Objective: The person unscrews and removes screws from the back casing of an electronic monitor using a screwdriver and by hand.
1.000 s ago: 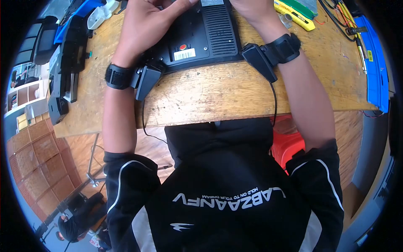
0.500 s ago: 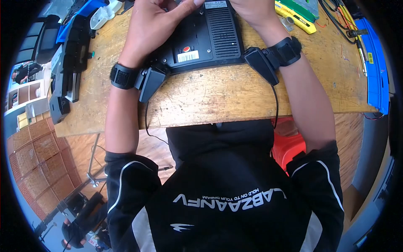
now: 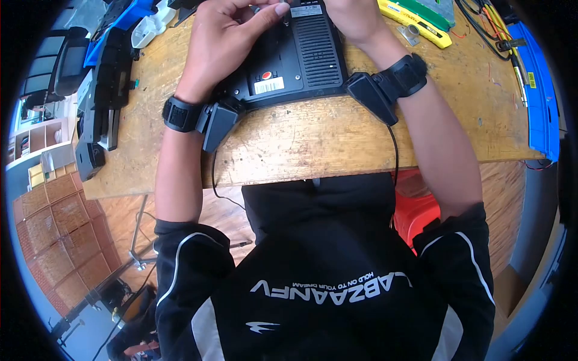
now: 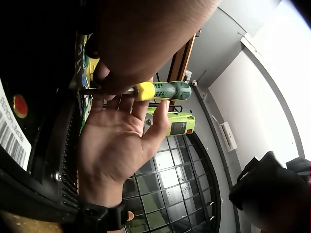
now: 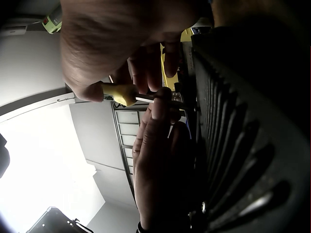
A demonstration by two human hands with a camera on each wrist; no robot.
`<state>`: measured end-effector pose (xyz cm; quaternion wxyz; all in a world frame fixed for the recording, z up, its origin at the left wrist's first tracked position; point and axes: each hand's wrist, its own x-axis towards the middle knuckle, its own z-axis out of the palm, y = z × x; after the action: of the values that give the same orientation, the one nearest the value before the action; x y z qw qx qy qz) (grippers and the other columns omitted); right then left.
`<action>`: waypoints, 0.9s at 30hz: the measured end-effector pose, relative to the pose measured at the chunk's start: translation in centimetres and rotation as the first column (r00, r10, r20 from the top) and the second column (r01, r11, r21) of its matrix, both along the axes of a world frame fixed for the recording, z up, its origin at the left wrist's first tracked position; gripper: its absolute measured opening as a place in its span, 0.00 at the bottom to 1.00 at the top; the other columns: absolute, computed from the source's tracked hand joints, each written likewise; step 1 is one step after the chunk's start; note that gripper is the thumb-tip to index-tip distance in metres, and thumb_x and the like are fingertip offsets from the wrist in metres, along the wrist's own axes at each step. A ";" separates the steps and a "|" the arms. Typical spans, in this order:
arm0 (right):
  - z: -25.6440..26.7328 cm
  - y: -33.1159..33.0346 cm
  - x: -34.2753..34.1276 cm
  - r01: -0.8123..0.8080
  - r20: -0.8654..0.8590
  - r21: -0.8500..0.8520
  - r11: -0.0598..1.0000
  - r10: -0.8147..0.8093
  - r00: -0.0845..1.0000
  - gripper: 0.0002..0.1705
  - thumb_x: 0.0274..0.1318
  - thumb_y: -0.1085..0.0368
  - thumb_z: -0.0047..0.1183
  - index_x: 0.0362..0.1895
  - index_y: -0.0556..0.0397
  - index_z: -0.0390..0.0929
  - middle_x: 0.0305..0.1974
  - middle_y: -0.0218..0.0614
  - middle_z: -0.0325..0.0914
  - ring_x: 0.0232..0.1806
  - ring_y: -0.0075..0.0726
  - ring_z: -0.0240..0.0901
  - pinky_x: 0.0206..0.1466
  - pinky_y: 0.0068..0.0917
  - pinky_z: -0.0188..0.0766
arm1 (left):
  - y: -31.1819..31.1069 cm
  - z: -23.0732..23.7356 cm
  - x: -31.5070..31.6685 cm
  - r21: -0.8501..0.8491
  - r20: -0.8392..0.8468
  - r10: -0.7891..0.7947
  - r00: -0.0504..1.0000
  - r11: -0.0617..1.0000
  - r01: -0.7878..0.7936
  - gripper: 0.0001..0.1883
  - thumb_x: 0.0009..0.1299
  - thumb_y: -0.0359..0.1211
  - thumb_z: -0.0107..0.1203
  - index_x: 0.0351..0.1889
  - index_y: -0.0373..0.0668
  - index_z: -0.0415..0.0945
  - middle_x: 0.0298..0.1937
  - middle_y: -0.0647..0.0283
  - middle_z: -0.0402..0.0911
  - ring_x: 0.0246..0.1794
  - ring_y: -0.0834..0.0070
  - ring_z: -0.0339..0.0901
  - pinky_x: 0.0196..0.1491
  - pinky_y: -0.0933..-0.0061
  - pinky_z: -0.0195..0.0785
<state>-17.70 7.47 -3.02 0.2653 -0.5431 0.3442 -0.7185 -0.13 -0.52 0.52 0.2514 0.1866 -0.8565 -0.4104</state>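
A black device with vent slots, small screws and a barcode label lies flat on the wooden table, close in front of me. Over its far part, a screwdriver with a green-and-yellow handle stands with its tip at the vented surface. My right hand holds the handle between thumb and fingers, as the left wrist view shows. With thumb and fingertips, my left hand pinches the metal shaft low down near the tip. In the head view the handle is cut off by the top edge.
A yellow box cutter and a green case lie right of the device. Cables and a blue tray are farther right. At the left sit black casings and a small white tray.
My left hand has shifted slightly to the right and nearer, and the screwdriver's shaft now shows under its thumb. The right hand has stayed almost in place over the device.
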 end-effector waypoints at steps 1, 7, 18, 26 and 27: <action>-0.3 -0.2 -0.2 -0.003 0.004 0.009 1.000 0.003 1.000 0.12 0.67 0.64 0.61 0.41 0.64 0.81 0.35 0.30 0.82 0.38 0.17 0.77 0.37 0.15 0.71 | 0.1 0.0 0.0 0.036 0.014 0.011 1.000 0.999 -0.012 0.06 0.73 0.31 0.65 0.39 0.36 0.84 0.30 0.74 0.80 0.29 0.89 0.69 0.33 0.83 0.64; 1.4 1.1 1.5 0.075 -0.022 0.052 0.996 -0.074 0.997 0.11 0.64 0.66 0.63 0.43 0.63 0.80 0.36 0.32 0.83 0.35 0.20 0.79 0.38 0.16 0.74 | -0.5 -0.9 0.1 0.026 -0.073 -0.022 0.997 0.999 0.024 0.05 0.73 0.30 0.66 0.41 0.37 0.85 0.31 0.76 0.81 0.30 0.90 0.70 0.33 0.85 0.64; 0.9 0.9 1.0 0.015 0.049 0.048 0.999 -0.017 0.999 0.18 0.64 0.65 0.63 0.51 0.66 0.79 0.42 0.38 0.85 0.41 0.25 0.81 0.43 0.19 0.76 | -0.5 -0.3 0.3 -0.003 -0.019 -0.012 1.000 1.000 0.012 0.05 0.72 0.30 0.66 0.40 0.38 0.84 0.31 0.75 0.81 0.30 0.91 0.70 0.34 0.85 0.64; 1.1 1.0 1.3 0.014 -0.020 0.108 0.994 -0.012 1.000 0.18 0.65 0.65 0.62 0.53 0.66 0.79 0.42 0.37 0.85 0.40 0.23 0.80 0.44 0.18 0.76 | -0.2 -0.6 0.1 0.153 -0.110 -0.022 0.994 0.988 0.039 0.05 0.72 0.30 0.67 0.39 0.38 0.84 0.30 0.75 0.80 0.29 0.91 0.70 0.32 0.86 0.63; 1.1 1.1 1.3 0.012 -0.016 0.111 0.994 -0.010 1.000 0.18 0.65 0.65 0.62 0.53 0.66 0.79 0.42 0.37 0.85 0.40 0.23 0.80 0.44 0.18 0.76 | -0.2 -0.6 0.2 0.155 -0.107 -0.020 0.994 0.987 0.036 0.05 0.72 0.30 0.67 0.39 0.38 0.84 0.30 0.75 0.80 0.29 0.91 0.70 0.32 0.86 0.63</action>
<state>-16.35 8.58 -1.92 0.2883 -0.5312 0.3885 -0.6955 0.07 -0.67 -0.12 0.2746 0.1720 -0.8097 -0.4892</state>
